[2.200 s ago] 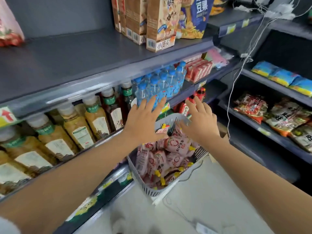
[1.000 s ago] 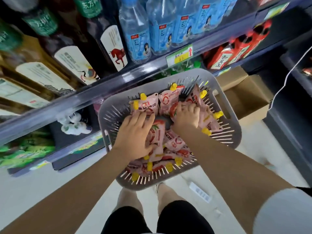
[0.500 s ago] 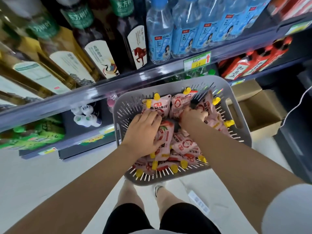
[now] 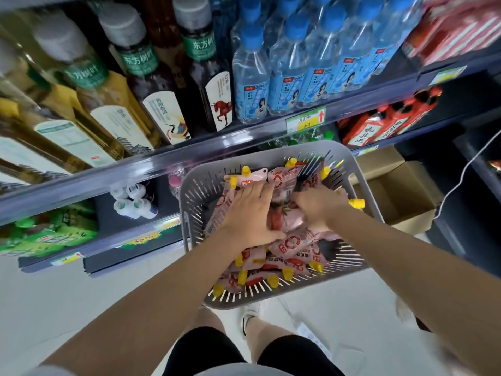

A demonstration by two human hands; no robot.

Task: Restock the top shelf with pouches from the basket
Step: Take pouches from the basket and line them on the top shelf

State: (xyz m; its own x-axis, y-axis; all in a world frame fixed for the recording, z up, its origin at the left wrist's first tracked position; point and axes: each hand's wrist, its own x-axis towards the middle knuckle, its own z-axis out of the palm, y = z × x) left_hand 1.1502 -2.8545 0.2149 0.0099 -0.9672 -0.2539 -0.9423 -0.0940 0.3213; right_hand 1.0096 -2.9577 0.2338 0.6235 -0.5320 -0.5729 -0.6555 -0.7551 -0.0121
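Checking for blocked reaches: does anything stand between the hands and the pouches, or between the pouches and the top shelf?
Nothing visible: the left hand and right hand lie directly on the pouches in the basket. The top shelf is out of view, so that path cannot be judged.

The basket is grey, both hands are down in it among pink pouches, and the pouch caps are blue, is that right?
Not quite. The head view shows yellow caps, not blue. The basket is grey, and the left hand and right hand are in it among pink pouches.
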